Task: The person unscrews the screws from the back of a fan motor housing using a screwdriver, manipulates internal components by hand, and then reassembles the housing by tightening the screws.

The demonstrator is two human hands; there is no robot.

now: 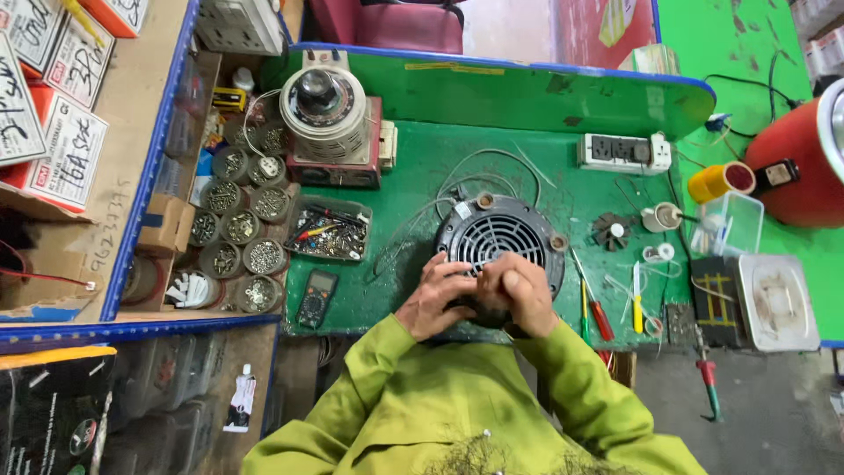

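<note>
A round black fan housing with a grille (498,230) lies flat on the green workbench (404,176), white wires trailing from its far side. My left hand (437,295) and my right hand (520,290) rest together on the housing's near rim, fingers curled and touching. What they pinch between them is hidden; it looks like a small part or wire. Both arms wear yellow-green sleeves.
Round tins of screws (237,229) and a tray of small parts (330,230) sit at left, with a multimeter (317,297) and a variable transformer (327,110). Screwdrivers (596,308), a small fan impeller (611,230), a power strip (624,151) and plastic boxes (737,222) lie at right.
</note>
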